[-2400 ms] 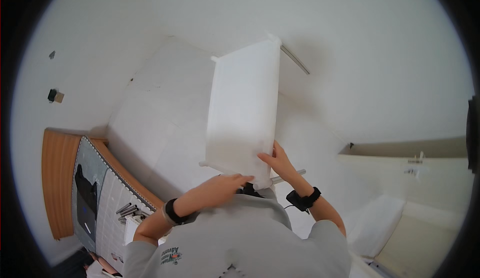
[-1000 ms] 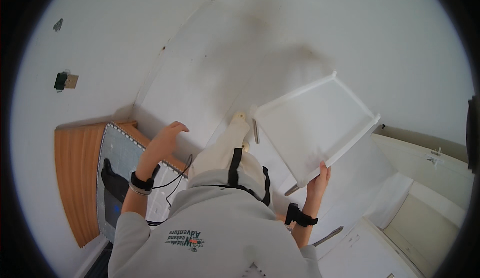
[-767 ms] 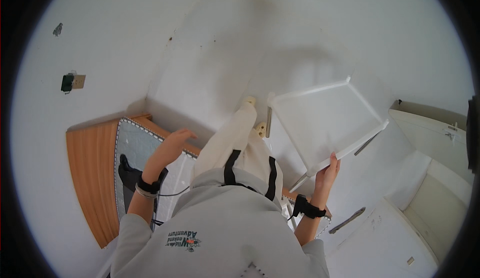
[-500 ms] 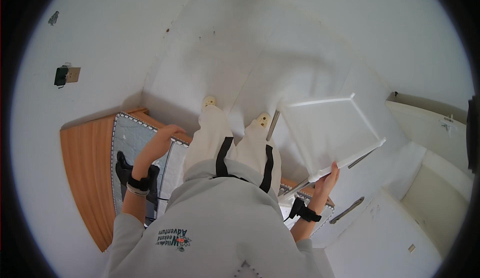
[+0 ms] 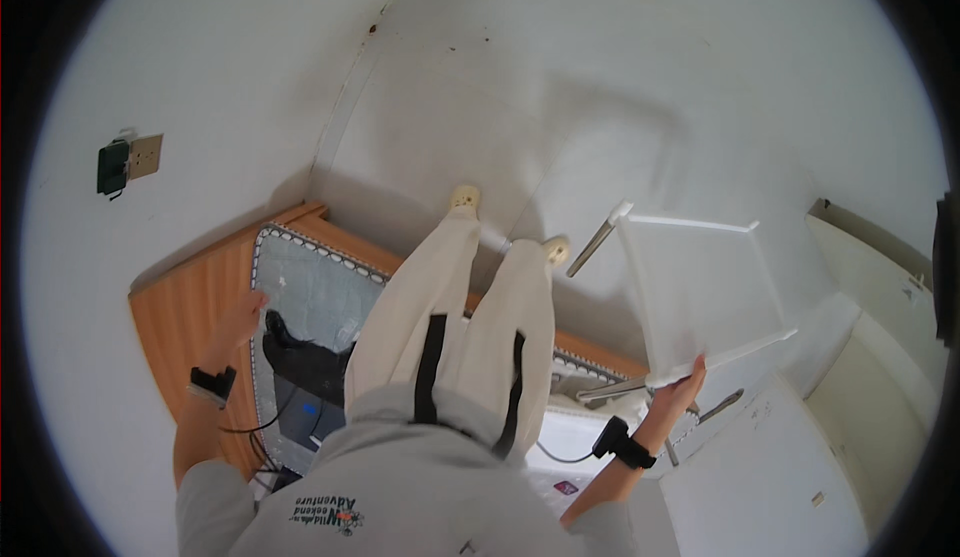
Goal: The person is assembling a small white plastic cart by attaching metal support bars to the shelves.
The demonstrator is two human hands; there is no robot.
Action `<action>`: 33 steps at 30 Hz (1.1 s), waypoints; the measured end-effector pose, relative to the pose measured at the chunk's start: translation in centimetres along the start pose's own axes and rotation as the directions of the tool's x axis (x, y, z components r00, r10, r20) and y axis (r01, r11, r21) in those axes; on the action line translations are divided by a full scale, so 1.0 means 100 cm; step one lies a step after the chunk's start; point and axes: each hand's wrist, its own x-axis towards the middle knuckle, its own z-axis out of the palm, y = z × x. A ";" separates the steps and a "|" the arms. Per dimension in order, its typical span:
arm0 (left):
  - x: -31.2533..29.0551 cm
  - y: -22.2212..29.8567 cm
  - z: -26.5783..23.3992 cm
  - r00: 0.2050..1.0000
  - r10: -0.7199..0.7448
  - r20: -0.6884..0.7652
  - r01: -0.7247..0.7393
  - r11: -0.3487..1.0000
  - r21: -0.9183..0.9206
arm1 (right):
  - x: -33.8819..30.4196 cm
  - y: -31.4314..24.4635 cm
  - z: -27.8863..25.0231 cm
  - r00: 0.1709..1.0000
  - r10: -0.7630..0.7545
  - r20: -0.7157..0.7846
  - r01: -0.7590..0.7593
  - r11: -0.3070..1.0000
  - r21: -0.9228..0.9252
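Note:
My right hand [image 5: 683,389] is closed on the near edge of a white panel [image 5: 710,287] with a raised rim. It looks like a small shelf or table top and is held in the air to the right of my legs. Two shiny metal tubes [image 5: 597,245] stick out from its left corners. At the left, my left hand [image 5: 242,317] hovers near the edge of a grey patterned cloth [image 5: 310,265], away from the panel. Blur hides how its fingers are set. A black, soft-looking object [image 5: 305,359] lies on the cloth nearby.
The cloth covers a wooden desk [image 5: 165,327] close behind my legs. Dark cables [image 5: 255,432] trail at its left. A white cabinet [image 5: 765,467] and a pale door-like panel [image 5: 870,247] stand at the right. A wall socket [image 5: 146,156] with a dark box is at far left.
My left hand has moved left and nearer to me, off the middle of the cloth. My right hand and the white panel have shifted slightly right. The view has also turned.

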 end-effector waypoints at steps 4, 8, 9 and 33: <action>0.051 -0.020 0.013 0.930 -0.248 0.272 0.202 0.961 0.186 | 0.021 0.052 0.037 0.996 0.080 0.037 -0.078 0.996 -0.052; 0.123 -0.030 0.094 0.943 0.207 0.261 -0.264 0.942 0.207 | 0.058 0.108 0.075 0.965 0.217 0.146 -0.198 0.971 -0.135; 0.147 -0.001 0.117 0.940 0.167 0.297 -0.217 0.966 0.143 | 0.064 0.121 0.094 0.960 0.232 0.155 -0.205 0.964 -0.170; 0.390 0.194 0.395 0.985 0.104 0.138 0.058 0.554 -0.831 | 0.131 0.385 0.135 0.762 0.417 0.496 -0.397 0.905 -0.151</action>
